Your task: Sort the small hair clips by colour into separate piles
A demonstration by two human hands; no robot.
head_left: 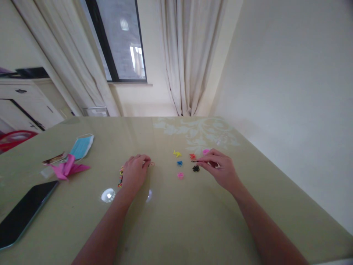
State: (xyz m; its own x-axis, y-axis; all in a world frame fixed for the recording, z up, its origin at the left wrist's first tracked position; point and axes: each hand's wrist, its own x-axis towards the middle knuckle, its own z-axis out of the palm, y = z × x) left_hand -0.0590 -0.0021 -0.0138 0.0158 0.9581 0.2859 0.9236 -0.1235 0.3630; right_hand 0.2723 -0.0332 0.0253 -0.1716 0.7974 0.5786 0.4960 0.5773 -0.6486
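My left hand [135,171] is closed on a multicoloured chain of small rubber bands [120,177], which shows at the hand's left side. A thin orange loop [152,164] sticks out by its fingertips; the palm hides the middle of the chain. Over the small piles, my right hand [219,167] pinches a black rubber band [194,161] between thumb and finger. Just below it lies a black pile of bands [196,168], with a red-orange pile [192,156] behind. Yellow [177,154], blue [179,163] and pink [180,176] piles form a column between my hands.
A bright pink ring-like item [206,151] lies partly behind my right hand. To the left are a phone [26,209], a pink folded-paper shape [68,168] and a blue face mask [82,146]. A white wall [298,110] borders the glossy table [176,228] at right.
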